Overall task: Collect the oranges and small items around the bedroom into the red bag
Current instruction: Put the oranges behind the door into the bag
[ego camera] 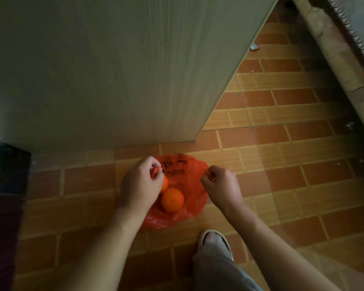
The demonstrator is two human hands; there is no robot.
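- Red bag (pixel 187 185): thin plastic, lying on the brick-pattern floor (pixel 282 164) near the centre of the view, just on the near side of the pale wood-grain panel (pixel 114 70). Black print shows on its far part. Its mouth is drawn apart between both hands.
- Left hand (pixel 140 185): fingers curled, pinching a bunched strip of the bag's left edge between thumb and fingertips. The hand sits over the left part of the bag.
- Right hand (pixel 222 185): fingers curled, pinching the bag's right edge at its far right corner.
- Oranges: 2 visible inside the bag. 1 whole orange (pixel 172 200) rests in the near middle of the bag, fully in sight. A second orange (pixel 165 184) lies just to its far left, touching or nearly touching it, mostly hidden behind the left hand.
- Person's foot in a light slipper (pixel 215 242) with a grey trouser leg stands near and to the right of the bag, apart from it.
- Small pale scrap (pixel 254 47) lies on the floor far right, beside the panel's edge; what it is cannot be told.
- Woven mat edge (pixel 334 49) runs along the far right.
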